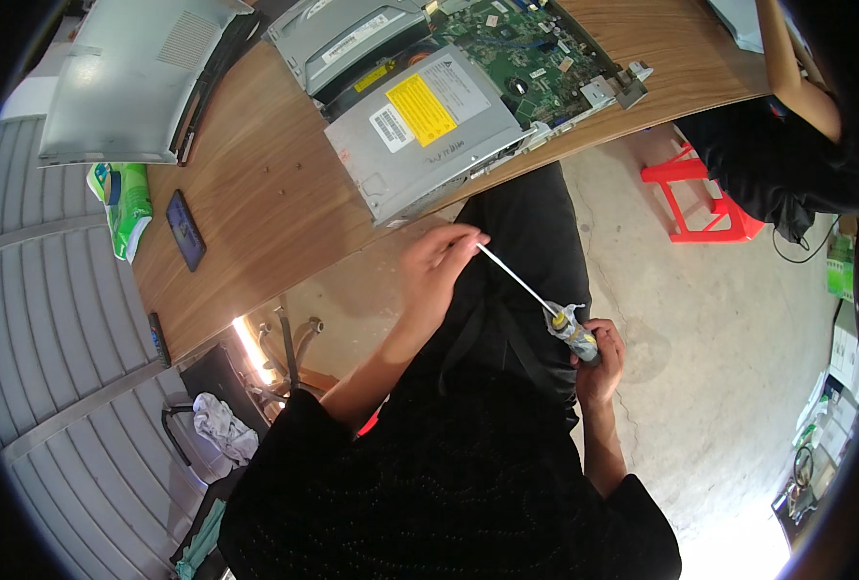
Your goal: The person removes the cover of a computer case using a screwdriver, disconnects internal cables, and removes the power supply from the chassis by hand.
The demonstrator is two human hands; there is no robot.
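A long screwdriver slants across my lap, its thin shaft running from upper left to lower right. Fingers of my left hand pinch the tip end of the shaft. At the other end, my right hand is closed on the handle, which looks wrapped in something crumpled and greyish over yellow. Beyond my knees, an opened computer case lies on the wooden table. It bears a metal drive or power unit with a yellow label, beside a green circuit board.
A removed metal cover stands at the far left. Near it lie a green-and-white package and a dark phone, with tiny screws on the table. Another person sits by a red stool at the right.
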